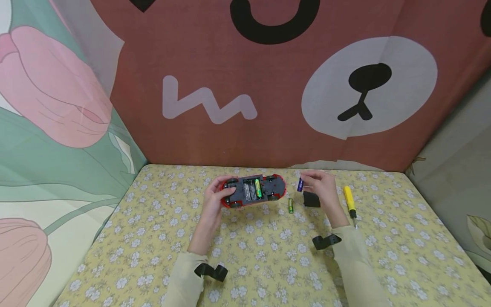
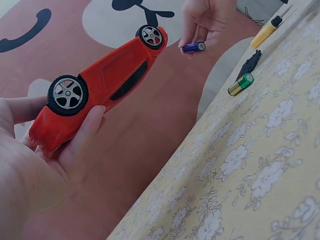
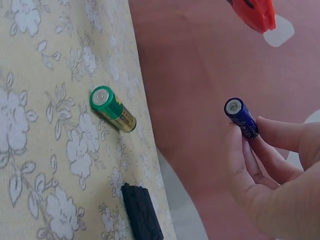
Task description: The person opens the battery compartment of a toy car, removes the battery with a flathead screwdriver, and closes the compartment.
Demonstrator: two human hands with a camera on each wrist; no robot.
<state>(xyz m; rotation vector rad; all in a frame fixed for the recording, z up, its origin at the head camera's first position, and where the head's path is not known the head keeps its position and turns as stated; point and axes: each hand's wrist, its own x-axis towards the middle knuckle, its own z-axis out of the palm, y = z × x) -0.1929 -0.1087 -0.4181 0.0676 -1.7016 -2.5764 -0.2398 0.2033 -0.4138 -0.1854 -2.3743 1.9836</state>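
A red toy car [image 1: 273, 190] is held upside down by its rear end in my left hand [image 1: 213, 196], thumb on the dark underside. Its battery compartment [image 1: 248, 190] faces up uncovered, with one green battery [image 1: 258, 188] inside at the right. Between thumb and fingertips my right hand [image 1: 323, 187] pinches a dark blue battery [image 3: 242, 118], to the right of the car and apart from it. A green and gold battery [image 3: 114, 109] lies on the table below the right hand. Beside it rests a black battery cover [image 1: 311, 199], partly behind that hand.
A yellow-handled screwdriver [image 1: 349, 199] lies to the right of the right hand, its shaft partly hidden by the sleeve. The floral tablecloth [image 1: 261, 256] covers the table, which meets a printed curtain [image 1: 215, 145] at the back.
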